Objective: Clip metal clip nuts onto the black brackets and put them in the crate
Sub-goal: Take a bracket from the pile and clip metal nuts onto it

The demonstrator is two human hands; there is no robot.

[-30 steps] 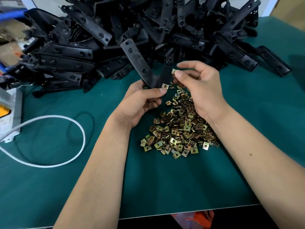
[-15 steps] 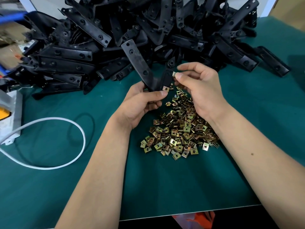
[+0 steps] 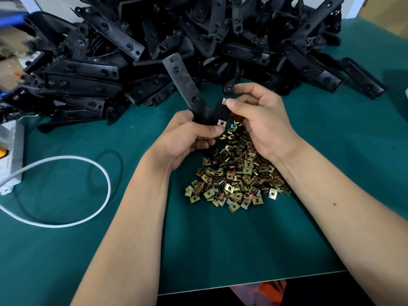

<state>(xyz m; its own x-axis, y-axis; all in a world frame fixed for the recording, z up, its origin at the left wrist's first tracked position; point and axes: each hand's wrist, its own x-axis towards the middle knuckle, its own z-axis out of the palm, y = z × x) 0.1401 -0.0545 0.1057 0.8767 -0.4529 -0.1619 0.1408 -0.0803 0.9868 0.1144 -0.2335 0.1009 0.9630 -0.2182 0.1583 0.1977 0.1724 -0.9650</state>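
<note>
Bracket (image 3: 184, 85) is gripped low in the left hand (image 3: 187, 138), one clip nut (image 3: 221, 123) already seated by the thumb. A second clip nut (image 3: 224, 100) is pinched in the right hand (image 3: 262, 120) and, since a second ago, has been brought from above the bracket's short arm right up against it. The loose clip nuts (image 3: 236, 173) are heaped mid-tabletop, beneath the wrists. The far edge is crowded by the bracket pile (image 3: 154, 40). A white cable (image 3: 88, 164) is looped toward the left edge. Green tabletop (image 3: 242, 250) is left bare toward the near edge.
</note>
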